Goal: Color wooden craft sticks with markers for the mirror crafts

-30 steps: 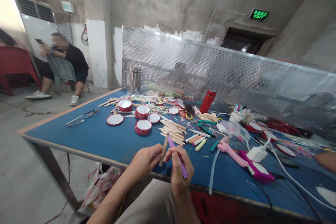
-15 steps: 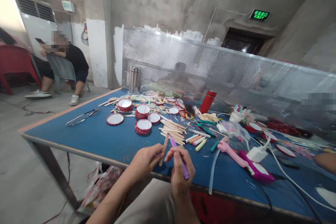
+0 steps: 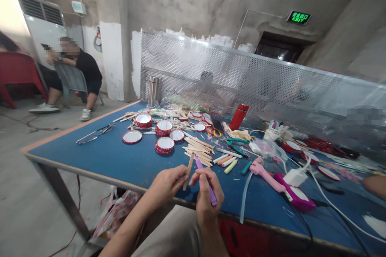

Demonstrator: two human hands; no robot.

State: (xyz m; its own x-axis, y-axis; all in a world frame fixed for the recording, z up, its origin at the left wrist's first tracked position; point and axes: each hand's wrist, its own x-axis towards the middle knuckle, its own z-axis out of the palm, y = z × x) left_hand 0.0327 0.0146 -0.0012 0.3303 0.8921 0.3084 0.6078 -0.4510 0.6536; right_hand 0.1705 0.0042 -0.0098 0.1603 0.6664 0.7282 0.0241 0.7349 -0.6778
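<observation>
At the table's near edge, my left hand [image 3: 172, 180] pinches a flat wooden craft stick [image 3: 188, 170], which stands nearly upright. Close beside it, my right hand [image 3: 209, 192] is closed around a purple marker [image 3: 212, 194], its tip pointing up near the top of the stick. Whether tip and stick touch, I cannot tell. Just beyond both hands lies a loose pile of wooden craft sticks [image 3: 199, 146]. Several markers in other colours, among them a light green marker [image 3: 230, 166], lie to the right of the pile.
Round red-rimmed pieces [image 3: 165, 144] sit left of the stick pile. A pink glue gun [image 3: 268, 174] with a clear glue stick lies at right near a purple device [image 3: 298, 198] and white cables. A red bottle [image 3: 239, 116] stands further back, before a perforated metal screen [image 3: 181, 58].
My hands, the stick and the marker hold practically the same place. In the background, the seated person's head and hands have shifted slightly.
</observation>
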